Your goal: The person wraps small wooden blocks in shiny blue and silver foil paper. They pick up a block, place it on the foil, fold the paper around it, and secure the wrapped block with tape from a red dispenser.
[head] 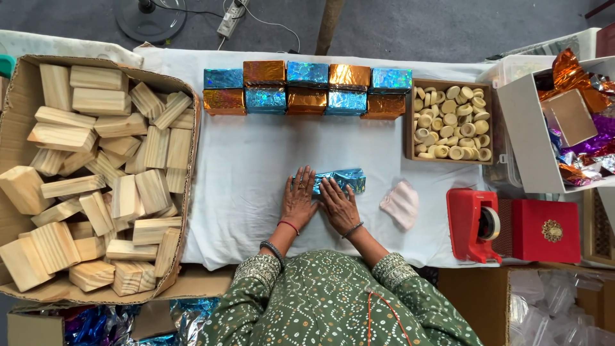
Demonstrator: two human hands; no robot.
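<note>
A block wrapped in shiny blue foil (343, 180) lies on the white cloth (243, 166) in front of me. My left hand (298, 198) rests flat with its fingertips on the block's left end. Beside it, my right hand (339, 205) presses fingers down on the foil's front edge. Both hands touch the foil-wrapped block; neither lifts it.
Two rows of blue and orange foil-wrapped blocks (306, 88) line the far edge. A cardboard box of bare wooden blocks (96, 173) fills the left. A wooden tray of small round pieces (450, 122), a pink cloth (400, 204), a red tape dispenser (475, 223), a red box (545, 230) and a box of foil sheets (570, 122) sit right.
</note>
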